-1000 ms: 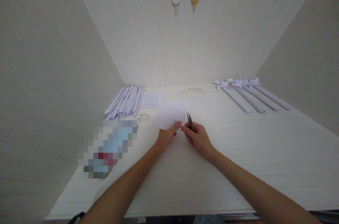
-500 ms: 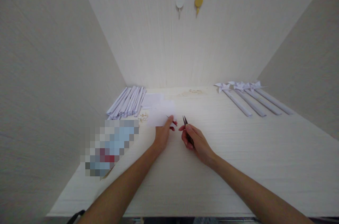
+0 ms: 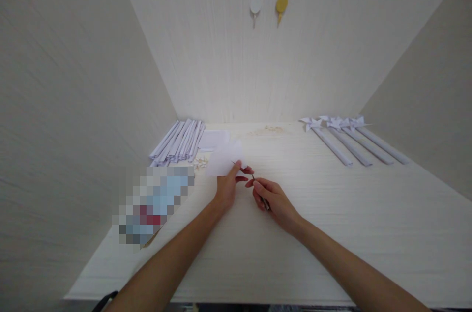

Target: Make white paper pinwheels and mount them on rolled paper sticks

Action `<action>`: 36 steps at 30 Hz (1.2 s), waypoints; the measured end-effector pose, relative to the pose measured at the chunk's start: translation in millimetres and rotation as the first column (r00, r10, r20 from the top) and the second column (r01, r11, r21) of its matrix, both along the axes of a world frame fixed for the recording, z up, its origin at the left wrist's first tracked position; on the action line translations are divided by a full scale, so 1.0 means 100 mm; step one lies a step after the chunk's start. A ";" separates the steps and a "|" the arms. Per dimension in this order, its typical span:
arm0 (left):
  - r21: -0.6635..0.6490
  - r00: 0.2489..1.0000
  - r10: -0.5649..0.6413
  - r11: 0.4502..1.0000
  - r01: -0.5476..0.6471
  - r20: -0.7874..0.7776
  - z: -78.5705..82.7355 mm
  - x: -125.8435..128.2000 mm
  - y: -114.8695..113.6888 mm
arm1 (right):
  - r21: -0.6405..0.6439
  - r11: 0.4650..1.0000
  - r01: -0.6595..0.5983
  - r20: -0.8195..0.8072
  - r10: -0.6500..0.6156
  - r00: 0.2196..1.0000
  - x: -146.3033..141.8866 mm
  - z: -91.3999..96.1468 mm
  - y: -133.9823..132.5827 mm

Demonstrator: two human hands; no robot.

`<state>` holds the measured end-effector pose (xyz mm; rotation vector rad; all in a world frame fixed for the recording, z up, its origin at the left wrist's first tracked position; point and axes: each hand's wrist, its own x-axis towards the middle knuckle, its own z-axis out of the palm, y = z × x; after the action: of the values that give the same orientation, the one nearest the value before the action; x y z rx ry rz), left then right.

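Observation:
My left hand (image 3: 230, 182) pinches a white square of paper (image 3: 223, 159) between thumb and fingers, just above the table. A thin cut line runs in from the paper's edge near my thumb. Close by on the right, my right hand (image 3: 271, 196) is closed around small dark scissors (image 3: 265, 203), mostly hidden in the palm. Their pointed end reaches toward the fingertips of my left hand. Whether the blades touch the paper, I cannot tell.
Rolled paper sticks (image 3: 177, 142) lie piled at the left, beside more paper sheets (image 3: 212, 139) and small pale pieces (image 3: 201, 163). A blurred-out item (image 3: 158, 206) lies nearer. Paper pinwheels on sticks (image 3: 339, 147) lie at right. Two hooks (image 3: 281, 5) hang on the back wall.
My right hand has turned the scissors, so their spread points no longer face up and away but lean left toward my left hand. My left hand still holds the paper.

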<state>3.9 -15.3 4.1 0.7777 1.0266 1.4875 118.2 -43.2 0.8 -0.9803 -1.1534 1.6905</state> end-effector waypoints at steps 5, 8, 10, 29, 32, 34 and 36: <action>-0.010 1.000 -0.023 1.000 0.023 0.019 0.00 0.00 0.01 | -0.044 0.999 -0.026 -0.013 0.025 1.000 0.00 0.02 0.00; -0.006 0.999 -0.039 0.999 0.039 0.022 -0.01 0.00 0.01 | -0.058 0.998 -0.017 -0.034 0.015 0.999 0.01 0.02 0.01; 0.001 0.999 -0.044 0.999 0.044 0.021 -0.01 0.00 0.01 | -0.069 0.997 -0.015 -0.043 0.012 0.999 0.01 0.01 0.01; 0.017 0.999 -0.043 0.999 0.043 0.004 -0.04 0.01 0.01 | -0.085 0.996 -0.007 -0.050 0.002 0.999 0.01 0.02 0.02; 0.019 0.999 -0.047 0.999 0.047 0.005 -0.05 0.01 0.01 | -0.087 0.996 -0.001 -0.050 -0.003 0.999 0.02 0.02 0.01; 0.011 0.999 -0.046 0.999 0.046 0.004 -0.05 0.01 0.01 | -0.092 0.996 -0.001 -0.053 -0.004 0.999 0.02 0.02 0.00; 0.004 0.999 -0.044 0.999 0.044 0.001 -0.04 0.01 0.01 | -0.097 0.995 0.000 -0.053 -0.005 0.999 0.02 0.02 0.00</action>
<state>4.7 -14.3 -0.3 0.7977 1.0002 1.4521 120.3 -43.1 2.4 -0.9896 -1.0437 1.7735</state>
